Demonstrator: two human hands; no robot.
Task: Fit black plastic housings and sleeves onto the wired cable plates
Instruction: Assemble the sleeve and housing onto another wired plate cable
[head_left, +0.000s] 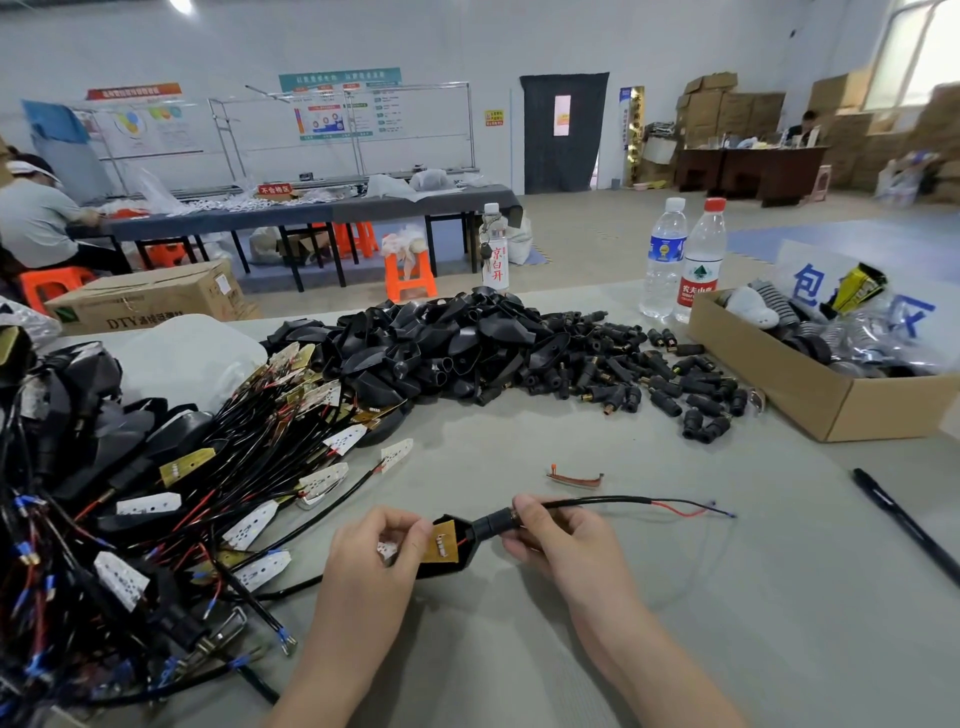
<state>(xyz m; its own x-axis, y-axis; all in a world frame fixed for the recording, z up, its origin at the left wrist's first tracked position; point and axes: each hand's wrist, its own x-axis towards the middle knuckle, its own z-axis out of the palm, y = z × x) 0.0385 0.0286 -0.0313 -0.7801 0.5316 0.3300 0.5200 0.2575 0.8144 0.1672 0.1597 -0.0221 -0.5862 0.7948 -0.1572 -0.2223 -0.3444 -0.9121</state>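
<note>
Black plastic, lower middle of the frame: the housing (470, 553) is held between both hands just above the worktop (571, 452), with a brass-coloured plate (444, 540) lying in its open face. The left hand (382, 545) pinches the plate's left end. The right hand (550, 535) grips the sleeve (493, 522) at the housing's neck, and the cable (613, 501) trails right, ending in loose red and blue leads. I'd keep the plate flat and square in the shell while seating the sleeve (no tugging on the wires). Spare housings (441, 343) are heaped in the upper middle; wired plates (260, 452) lie at the left.
</note>
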